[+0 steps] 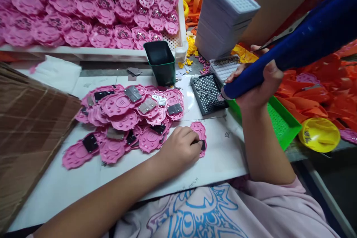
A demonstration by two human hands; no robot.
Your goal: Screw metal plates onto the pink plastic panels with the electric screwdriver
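My left hand (pixel 180 150) rests on the white table (pixel 220 160), fingers curled and pressing on a single pink plastic part (pixel 199 130) that lies apart from the others. To its left is a heap of pink parts (pixel 131 113), several with small grey or black plates on them. My right hand (pixel 258 83) is wrapped round a blue electric screwdriver (pixel 301 44), whose tip points down at a black tray of screws (pixel 206 93).
A white crate (pixel 178 46) full of pink parts stands at the back. A dark green cup (pixel 161 61) stands near a stack of grey trays (pixel 223 16). A green tray (pixel 281 124), orange parts (pixel 315 85) and a yellow part (pixel 319 134) lie right. Cardboard (pixel 28 130) lies left.
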